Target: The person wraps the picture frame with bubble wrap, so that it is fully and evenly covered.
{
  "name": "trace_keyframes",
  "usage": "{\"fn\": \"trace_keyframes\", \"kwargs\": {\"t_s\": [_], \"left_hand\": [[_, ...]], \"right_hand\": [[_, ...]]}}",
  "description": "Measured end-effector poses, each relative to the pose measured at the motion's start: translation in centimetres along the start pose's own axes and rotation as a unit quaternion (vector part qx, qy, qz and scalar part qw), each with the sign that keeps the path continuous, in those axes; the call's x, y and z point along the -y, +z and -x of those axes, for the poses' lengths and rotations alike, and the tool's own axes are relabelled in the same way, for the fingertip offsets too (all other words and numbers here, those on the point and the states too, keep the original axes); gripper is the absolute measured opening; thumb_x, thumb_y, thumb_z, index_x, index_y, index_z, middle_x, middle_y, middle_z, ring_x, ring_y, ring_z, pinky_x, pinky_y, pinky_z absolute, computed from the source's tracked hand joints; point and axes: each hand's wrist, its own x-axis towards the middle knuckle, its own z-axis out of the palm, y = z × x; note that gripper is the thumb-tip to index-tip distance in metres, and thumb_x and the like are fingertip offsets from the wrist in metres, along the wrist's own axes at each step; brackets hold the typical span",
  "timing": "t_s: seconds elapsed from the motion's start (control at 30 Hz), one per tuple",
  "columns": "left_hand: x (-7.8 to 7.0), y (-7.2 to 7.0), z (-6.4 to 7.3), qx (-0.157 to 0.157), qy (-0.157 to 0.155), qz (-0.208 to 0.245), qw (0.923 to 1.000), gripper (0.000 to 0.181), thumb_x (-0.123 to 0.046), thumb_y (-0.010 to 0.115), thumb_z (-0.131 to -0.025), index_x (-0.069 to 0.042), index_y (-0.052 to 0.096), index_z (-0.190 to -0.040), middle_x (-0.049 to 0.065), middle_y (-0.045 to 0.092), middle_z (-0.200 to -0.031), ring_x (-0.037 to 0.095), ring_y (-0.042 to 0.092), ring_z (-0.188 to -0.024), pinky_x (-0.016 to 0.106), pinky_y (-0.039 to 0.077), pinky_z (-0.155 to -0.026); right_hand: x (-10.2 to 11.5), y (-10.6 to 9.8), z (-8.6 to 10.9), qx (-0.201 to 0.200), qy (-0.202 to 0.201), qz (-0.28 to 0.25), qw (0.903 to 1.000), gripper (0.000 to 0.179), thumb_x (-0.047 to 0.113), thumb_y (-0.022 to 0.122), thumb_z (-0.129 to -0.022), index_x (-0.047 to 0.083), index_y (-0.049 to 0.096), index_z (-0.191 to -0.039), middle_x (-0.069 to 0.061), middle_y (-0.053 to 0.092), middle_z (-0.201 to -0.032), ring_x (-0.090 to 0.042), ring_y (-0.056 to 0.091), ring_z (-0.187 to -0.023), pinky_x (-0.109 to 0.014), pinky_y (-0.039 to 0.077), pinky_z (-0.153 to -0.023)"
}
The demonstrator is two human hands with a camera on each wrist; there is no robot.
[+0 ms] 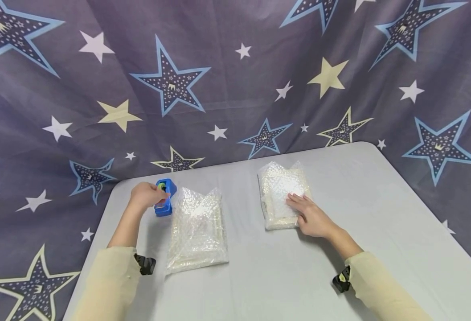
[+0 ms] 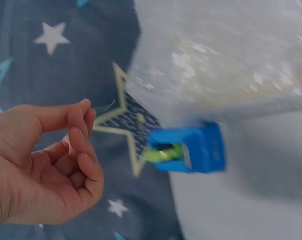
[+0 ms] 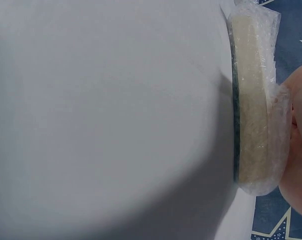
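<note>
My left hand (image 1: 149, 195) is above the blue tape dispenser (image 1: 164, 209) at the table's far left. In the left wrist view its thumb and forefinger pinch a small strip of clear tape (image 2: 104, 107), apart from the dispenser with its green core. My right hand (image 1: 312, 217) rests with its fingers extended on a bubble-wrapped package (image 1: 275, 187). That package lies flat, and the right wrist view shows its pale, thick side edge (image 3: 253, 100) under the clear wrap. What is inside cannot be made out.
A second bubble-wrapped package (image 1: 198, 232) lies between the hands, just right of the dispenser. Both packages are on a table with a light grey cover (image 1: 255, 276). A dark star-patterned curtain (image 1: 227, 80) hangs behind the table's back edge.
</note>
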Motion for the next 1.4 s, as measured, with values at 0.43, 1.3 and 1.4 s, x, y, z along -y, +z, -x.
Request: {"fn": "trace_keyframes", "kwargs": {"t_s": [0.43, 1.3, 1.4], "left_hand": [[-7.5, 0.5, -0.9, 0.042, 0.2, 0.032, 0.9783, 0.021, -0.025, 0.059, -0.094, -0.006, 0.068, -0.092, 0.0, 0.07, -0.073, 0.013, 0.06, -0.073, 0.023, 0.044, -0.066], [-21.1, 15.9, -4.9, 0.085, 0.282, 0.078, 0.9526, 0.021, -0.024, 0.065, -0.088, -0.005, 0.071, -0.082, 0.004, 0.068, -0.068, 0.005, 0.05, -0.058, 0.014, 0.038, -0.054], [-21.5, 17.2, -5.1, 0.075, 0.274, 0.071, 0.956, 0.02, -0.023, 0.066, -0.087, -0.004, 0.072, -0.082, 0.002, 0.066, -0.065, 0.004, 0.049, -0.056, 0.013, 0.037, -0.054]], "right_hand": [[-0.1, 0.0, -0.4, 0.011, -0.002, 0.008, 0.9999, 0.057, -0.005, 0.051, -0.074, -0.007, 0.053, -0.131, -0.023, 0.048, -0.143, -0.04, 0.044, -0.135, -0.056, 0.025, -0.117], [0.5, -0.7, -0.5, 0.051, 0.009, 0.006, 0.9986, 0.056, -0.005, 0.051, -0.077, -0.009, 0.05, -0.133, -0.027, 0.045, -0.144, -0.045, 0.04, -0.136, -0.059, 0.023, -0.116], [0.5, -0.8, -0.6, 0.053, 0.008, 0.0, 0.9985, 0.055, -0.006, 0.051, -0.077, -0.01, 0.051, -0.132, -0.028, 0.045, -0.144, -0.046, 0.04, -0.135, -0.06, 0.024, -0.116]]}}
